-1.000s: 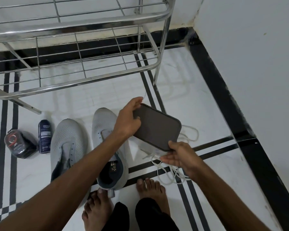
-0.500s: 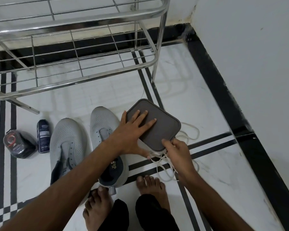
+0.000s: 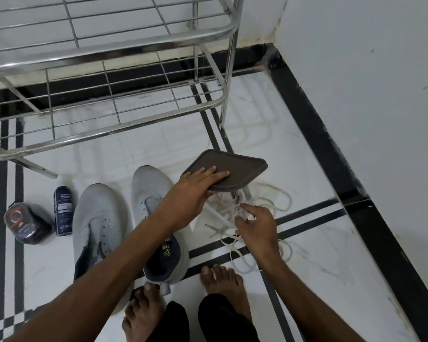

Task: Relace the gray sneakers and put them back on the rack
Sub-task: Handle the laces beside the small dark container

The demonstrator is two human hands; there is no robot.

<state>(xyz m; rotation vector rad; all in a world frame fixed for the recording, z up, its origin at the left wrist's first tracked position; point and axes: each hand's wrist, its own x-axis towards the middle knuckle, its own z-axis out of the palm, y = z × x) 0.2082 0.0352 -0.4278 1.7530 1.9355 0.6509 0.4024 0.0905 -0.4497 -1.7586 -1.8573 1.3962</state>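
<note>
On the white tiled floor (image 3: pixel 319 262), two laceless gray mesh sneakers (image 3: pixel 101 218) sit below the steel wire rack (image 3: pixel 109 141). Left hand (image 3: pixel 190 193) grips a tilted dark lid (image 3: pixel 227 169); right hand (image 3: pixel 255 225), fingers loose, reaches tangled white laces (image 3: pixel 269 201), which may knot if pulled.

We see an evenly lit scene under soft, diffuse light with no visible source. The glossy white floor (image 3: pixel 307 255) mirrors the metal rack (image 3: pixel 114 134) in pale streaks, and the rack's tubes carry bright highlights. Shadows under the sneakers (image 3: pixel 99 218) are faint. Wide-angle distortion bows the rack's bars and the wall's base. Fine detail looks slightly soft throughout.
</note>
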